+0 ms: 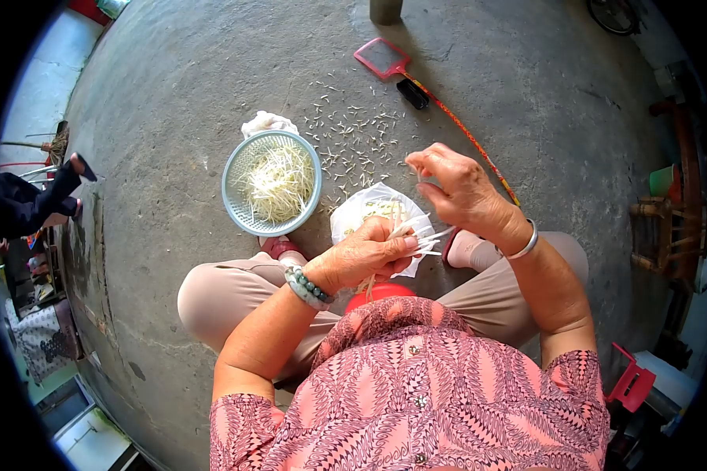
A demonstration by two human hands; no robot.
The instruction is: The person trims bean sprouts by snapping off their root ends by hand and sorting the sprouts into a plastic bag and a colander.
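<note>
My left hand [373, 255] is closed around a loose bunch of long white bean sprouts [424, 245], which stick out past the thumb. Up and to the right, my right hand [462, 192] is raised with its fingers curled; something thin and pale seems to be at the fingertips, too small to make out. Beneath my hands lies a white plastic bag [349, 216] with more sprouts on it, partly hidden by my left hand. To the left stands a light blue basket [227, 192] holding a heap of sprouts [279, 180].
Small pale scraps [353, 141] litter the concrete floor beyond the bag. A fly swatter [382, 57] lies there beside a black object [412, 93]. A white cloth [269, 123] touches the basket's far side. Another person's leg [55, 192] shows at left; a wooden chair [668, 228] stands at right.
</note>
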